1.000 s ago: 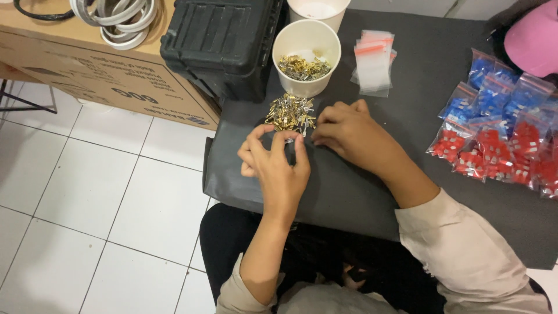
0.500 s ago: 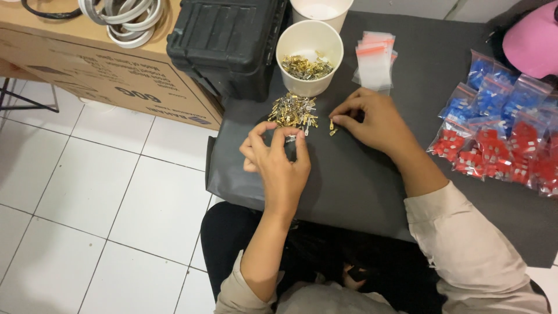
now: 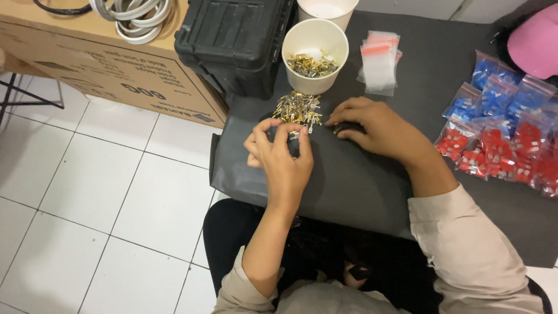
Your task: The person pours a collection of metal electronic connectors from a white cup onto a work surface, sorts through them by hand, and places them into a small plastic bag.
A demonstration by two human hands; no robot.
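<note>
From my remote seat I see the white tiled floor (image 3: 87,192) filling the left side, and the dark grey tabletop (image 3: 360,186) spreading across the right. A brown cardboard box (image 3: 110,64) stands at the upper left with coiled white cable (image 3: 136,14) lying on top, and a black hard case (image 3: 238,38) sits just beside it at the tabletop's far edge. At the top right corner a pink cap (image 3: 535,40) shows in part. Along the right edge lie small clear bags with blue parts (image 3: 494,93) and, nearer to me, bags with red parts (image 3: 500,154), overlapping one another. A stack of empty clear zip bags (image 3: 379,61) lies beside a white paper cup (image 3: 314,55) that holds some brass-coloured metal pieces; a second white cup (image 3: 326,9) stands behind it. Just in front of the cup lies the loose pile of small brass terminals (image 3: 297,109) on the tabletop.

My left hand (image 3: 282,157) sits just below the pile, fingers curled in and pinching something small at the fingertips; I cannot tell exactly what it is. My right hand (image 3: 372,125) rests palm-down to the right of the pile, fingers bent over the tabletop with the fingertips touching the pile's edge; whether it grips a piece I cannot tell.
</note>
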